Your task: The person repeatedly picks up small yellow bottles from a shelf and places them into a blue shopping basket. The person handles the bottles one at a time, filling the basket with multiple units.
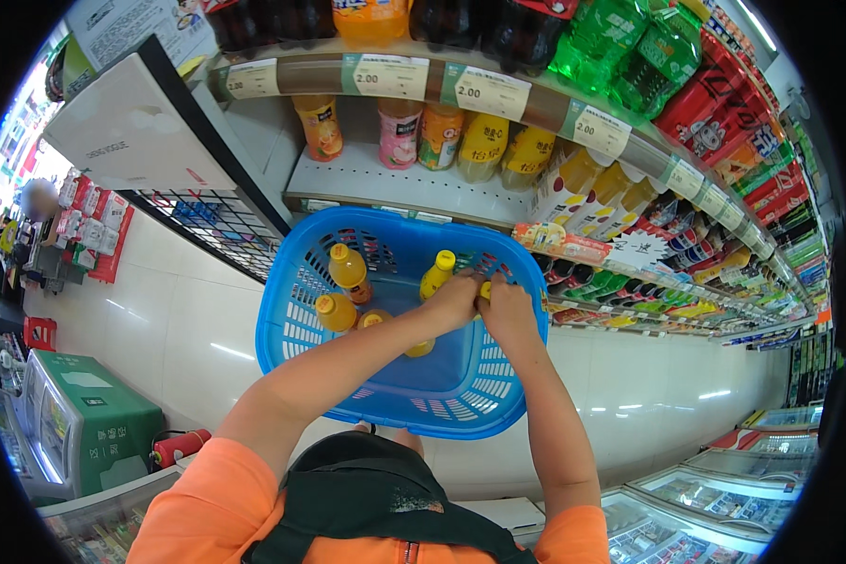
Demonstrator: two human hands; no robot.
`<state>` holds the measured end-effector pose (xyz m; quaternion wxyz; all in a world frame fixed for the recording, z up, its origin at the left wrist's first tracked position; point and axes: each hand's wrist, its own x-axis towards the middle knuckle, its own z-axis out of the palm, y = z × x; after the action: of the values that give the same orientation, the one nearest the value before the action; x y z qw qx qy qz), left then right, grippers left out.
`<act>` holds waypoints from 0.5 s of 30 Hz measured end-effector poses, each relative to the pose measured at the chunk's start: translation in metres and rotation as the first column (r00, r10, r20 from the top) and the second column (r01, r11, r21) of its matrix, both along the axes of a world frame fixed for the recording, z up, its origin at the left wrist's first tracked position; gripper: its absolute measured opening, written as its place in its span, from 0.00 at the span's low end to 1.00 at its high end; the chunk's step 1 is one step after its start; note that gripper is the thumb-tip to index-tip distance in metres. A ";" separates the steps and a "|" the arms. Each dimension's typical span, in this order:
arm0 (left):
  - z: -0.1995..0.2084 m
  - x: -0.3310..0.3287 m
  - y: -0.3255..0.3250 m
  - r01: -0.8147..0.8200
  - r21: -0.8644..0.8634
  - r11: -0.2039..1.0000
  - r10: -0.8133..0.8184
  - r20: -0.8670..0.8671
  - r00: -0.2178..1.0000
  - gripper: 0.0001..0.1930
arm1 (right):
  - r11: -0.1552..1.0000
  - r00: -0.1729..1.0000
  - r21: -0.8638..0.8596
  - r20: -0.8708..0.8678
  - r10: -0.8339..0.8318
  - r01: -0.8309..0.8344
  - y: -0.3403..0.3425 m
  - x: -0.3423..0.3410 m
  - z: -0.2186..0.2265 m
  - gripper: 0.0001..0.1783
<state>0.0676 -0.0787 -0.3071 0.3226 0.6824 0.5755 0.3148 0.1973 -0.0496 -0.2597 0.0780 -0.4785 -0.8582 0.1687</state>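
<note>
Both hands are inside a blue plastic shopping basket with slotted sides. My right hand is closed round a drink bottle with a yellow cap, most of which is hidden by the fingers. Right beside it, my left hand has its fingers curled; what they hold, if anything, is hidden. Just past the left hand stands a yellow-labelled bottle. Orange drink bottles stand on the basket's left side, and the left forearm partly covers others there.
Beyond the basket, a white shelf holds a row of juice bottles, with larger soda bottles above. A black wire rack stands at the left. Glass-topped freezers lie at lower right, a green freezer at left.
</note>
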 end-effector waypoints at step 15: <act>0.096 -0.106 -0.037 -0.425 0.253 0.869 0.346 0.304 0.888 0.25 | 0.956 0.950 0.115 -0.130 0.284 -0.270 -0.015 -0.074 0.119 0.21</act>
<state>-0.0384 -0.1155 -0.2108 0.2100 0.5499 0.5985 0.5434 0.1228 -0.0643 -0.1410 0.1387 -0.3355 -0.9160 0.1707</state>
